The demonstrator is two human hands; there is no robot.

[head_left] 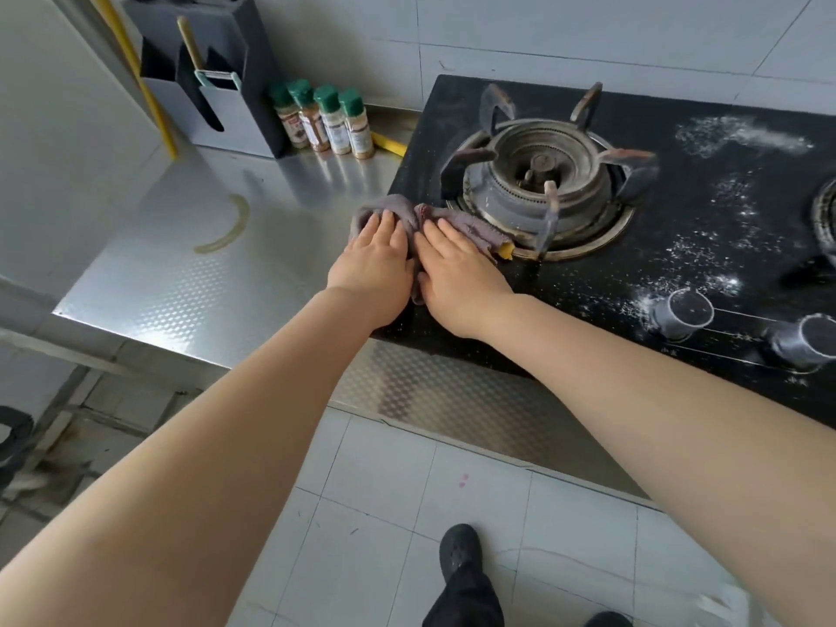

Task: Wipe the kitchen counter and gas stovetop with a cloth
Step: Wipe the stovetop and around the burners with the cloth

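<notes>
Both hands press flat, fingers straight, on a grey cloth (457, 226) at stovetop's (678, 246) left edge: left hand (375, 260), right hand (454, 273) side by side. Cloth mostly hidden under palms; its long axis runs left-right, yellow tip toward burner (538, 183). Second burner cut off at frame's right.
</notes>
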